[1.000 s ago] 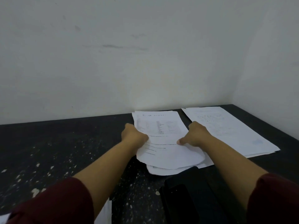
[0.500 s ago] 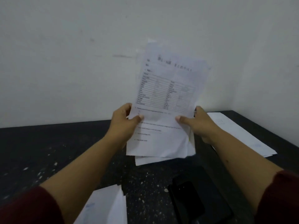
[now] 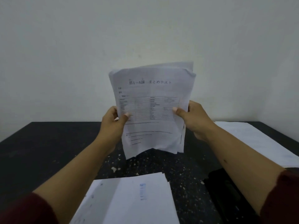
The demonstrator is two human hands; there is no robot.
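- The thin sheaf of white printed paper sheets [image 3: 152,110] stands upright in the air above the black speckled stone table [image 3: 40,151], in front of the pale wall [image 3: 145,29], its lower edge clear of the tabletop.
- The left hand [image 3: 113,122] grips the sheaf's left edge, thumb pressed on the printed front and fingers curled behind.
- The right hand [image 3: 194,120] grips the right edge the same way, thumb in front, fingers wrapped round the back.
- The front sheet carries a heading and a ruled table; the top corners of the sheets fan apart slightly.
- A second pile of white paper [image 3: 132,199] lies flat near the table's front edge.
- More white sheets [image 3: 258,143] lie at the right, well apart.
- A black flat object [image 3: 229,196] rests under the right forearm.
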